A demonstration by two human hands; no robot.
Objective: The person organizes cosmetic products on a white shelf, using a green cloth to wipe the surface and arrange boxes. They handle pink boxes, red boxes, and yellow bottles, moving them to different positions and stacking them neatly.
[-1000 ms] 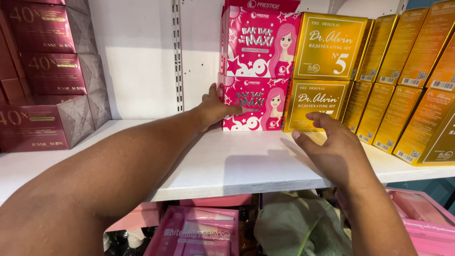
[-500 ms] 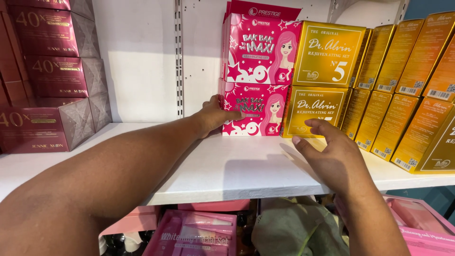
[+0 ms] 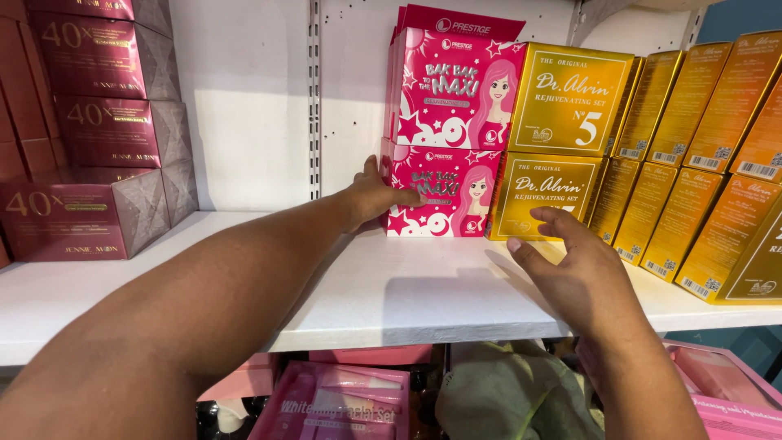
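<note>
My left hand [image 3: 376, 194] presses flat on the lower pink box [image 3: 440, 194], stacked on the shelf [image 3: 391, 285] beside gold boxes [image 3: 547, 195]; right hand [image 3: 570, 273] hovers open, empty. Boxes look nearly aligned.

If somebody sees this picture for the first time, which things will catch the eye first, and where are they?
First come the two stacked bright pink boxes at the back middle of the white shelf, with the left hand touching the lower one. Right beside them stand shiny gold boxes, the right hand hovering open before the lower one. At the far left is a stack of dark red boxes.
</note>
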